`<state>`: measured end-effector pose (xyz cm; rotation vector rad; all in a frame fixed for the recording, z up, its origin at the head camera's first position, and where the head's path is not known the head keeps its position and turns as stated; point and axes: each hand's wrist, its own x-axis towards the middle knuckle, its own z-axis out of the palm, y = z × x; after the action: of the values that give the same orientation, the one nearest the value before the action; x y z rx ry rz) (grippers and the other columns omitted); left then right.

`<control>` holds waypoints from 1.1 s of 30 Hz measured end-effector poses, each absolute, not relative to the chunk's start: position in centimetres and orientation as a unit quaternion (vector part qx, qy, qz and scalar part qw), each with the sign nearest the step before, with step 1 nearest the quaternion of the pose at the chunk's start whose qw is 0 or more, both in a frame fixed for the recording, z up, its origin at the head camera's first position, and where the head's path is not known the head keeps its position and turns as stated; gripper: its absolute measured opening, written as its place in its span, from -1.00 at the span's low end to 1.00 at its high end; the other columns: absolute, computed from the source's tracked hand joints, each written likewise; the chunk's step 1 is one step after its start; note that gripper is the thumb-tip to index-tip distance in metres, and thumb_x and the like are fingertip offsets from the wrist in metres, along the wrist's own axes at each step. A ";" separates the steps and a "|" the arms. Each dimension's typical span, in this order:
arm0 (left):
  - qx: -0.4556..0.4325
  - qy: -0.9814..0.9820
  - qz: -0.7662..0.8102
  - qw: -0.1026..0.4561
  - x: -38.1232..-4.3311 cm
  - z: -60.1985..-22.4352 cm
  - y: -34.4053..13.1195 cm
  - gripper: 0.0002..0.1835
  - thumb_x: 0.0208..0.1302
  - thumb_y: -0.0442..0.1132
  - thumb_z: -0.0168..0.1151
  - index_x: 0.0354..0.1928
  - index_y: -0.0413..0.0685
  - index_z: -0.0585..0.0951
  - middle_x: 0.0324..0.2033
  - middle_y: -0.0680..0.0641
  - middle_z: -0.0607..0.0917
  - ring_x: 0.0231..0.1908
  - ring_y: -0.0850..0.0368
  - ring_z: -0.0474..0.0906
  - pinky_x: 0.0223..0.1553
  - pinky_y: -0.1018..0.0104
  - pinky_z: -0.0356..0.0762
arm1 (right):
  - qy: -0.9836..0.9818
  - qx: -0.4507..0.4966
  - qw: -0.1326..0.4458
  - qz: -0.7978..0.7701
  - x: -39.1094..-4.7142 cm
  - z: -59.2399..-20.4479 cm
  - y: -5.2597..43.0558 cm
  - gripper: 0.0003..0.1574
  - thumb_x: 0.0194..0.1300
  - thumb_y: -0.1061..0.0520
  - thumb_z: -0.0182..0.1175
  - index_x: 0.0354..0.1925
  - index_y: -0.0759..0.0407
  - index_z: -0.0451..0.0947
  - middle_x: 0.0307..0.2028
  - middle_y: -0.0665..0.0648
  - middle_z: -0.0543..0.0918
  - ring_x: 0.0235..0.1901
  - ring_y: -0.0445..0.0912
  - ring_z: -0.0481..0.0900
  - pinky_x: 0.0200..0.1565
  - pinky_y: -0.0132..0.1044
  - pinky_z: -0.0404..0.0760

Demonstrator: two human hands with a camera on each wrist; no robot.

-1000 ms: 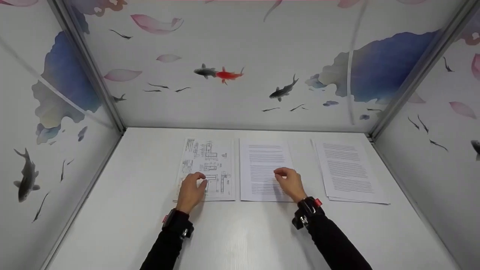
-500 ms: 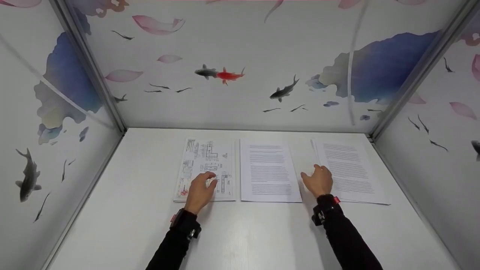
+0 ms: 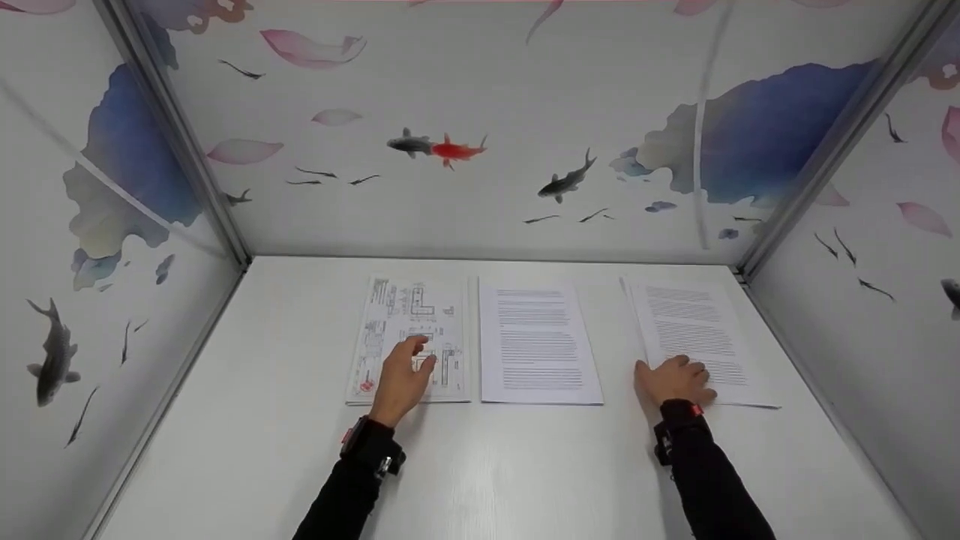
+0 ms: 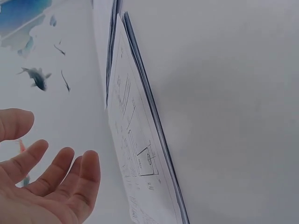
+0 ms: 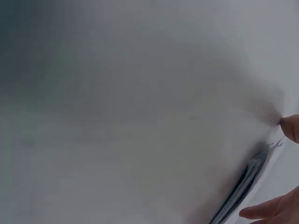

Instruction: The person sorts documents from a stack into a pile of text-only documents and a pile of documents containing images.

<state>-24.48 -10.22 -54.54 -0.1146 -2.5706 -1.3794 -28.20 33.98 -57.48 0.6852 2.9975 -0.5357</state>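
Head | left grip (image 3: 401, 384): half-spread, empty, over drawing stack (image 3: 439, 319) | right grip (image 3: 676, 381): spread, on rightmost text stack (image 3: 694, 330)

Small booth, walled on the three sides in view. White table (image 3: 480, 465) runs right up to the left wall (image 3: 41, 247), back wall (image 3: 480, 90) and right wall (image 3: 892, 352). Grey metal posts (image 3: 180, 135) at both far corners; reads as panel-and-frame partitioning. Panels white, printed ink-wash style: fish (image 3: 459, 151), pink petals (image 3: 246, 151), blue blots (image 3: 780, 135). Desk-like use: drawings (image 3: 420, 300) and text sheets (image 3: 536, 330) in piles. Whether set inside an office or a lab, cannot tell.
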 end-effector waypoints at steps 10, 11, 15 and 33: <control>-0.003 -0.866 -0.493 0.087 -24.5 -54.4 -11.0 -0.38 0.37 -0.21 0.19 0.41 -0.14 0.25 0.06 -0.30 0.59 0.12 -0.14 0.52 0.15 -0.06 0.44 | 0.969 0.202 0.018 -0.137 -28.2 -57.8 34.9 -0.20 0.26 -0.17 -0.07 -0.03 0.62 0.38 -0.13 0.65 0.44 -0.08 0.42 0.40 -0.18 0.27 0.40; -0.002 -0.866 -0.493 0.086 -24.6 -54.4 -11.0 -0.39 0.37 -0.21 0.19 0.40 -0.14 0.26 0.06 -0.30 0.59 0.12 -0.13 0.52 0.15 -0.06 0.44 | 0.970 0.197 0.022 -0.140 -28.2 -57.6 35.0 -0.21 0.27 -0.17 -0.08 -0.04 0.60 0.39 -0.15 0.63 0.45 -0.10 0.42 0.41 -0.20 0.26 0.40; 0.000 -0.865 -0.494 0.088 -24.6 -54.2 -11.1 -0.39 0.37 -0.22 0.20 0.40 -0.14 0.27 0.04 -0.29 0.60 0.10 -0.13 0.53 0.14 -0.06 0.45 | 0.971 0.174 0.042 -0.159 -28.1 -57.0 35.6 -0.23 0.33 -0.21 -0.13 -0.10 0.52 0.49 -0.24 0.55 0.53 -0.16 0.39 0.45 -0.23 0.23 0.41; -0.045 -0.858 -0.506 0.072 -24.9 -54.2 -10.9 -0.58 0.38 -0.23 0.18 0.25 -0.09 0.44 -0.07 -0.21 0.67 -0.08 -0.08 0.65 -0.02 0.03 0.58 | 0.972 0.117 -0.029 -0.201 -27.3 -55.7 38.7 -0.42 0.34 0.24 -0.23 0.24 0.48 0.35 0.04 0.58 0.54 -0.11 0.47 0.58 -0.21 0.29 0.57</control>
<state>-24.92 -10.89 -54.15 -0.1342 -2.5792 -1.5201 -27.27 38.73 -55.72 0.3734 3.1124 -0.6443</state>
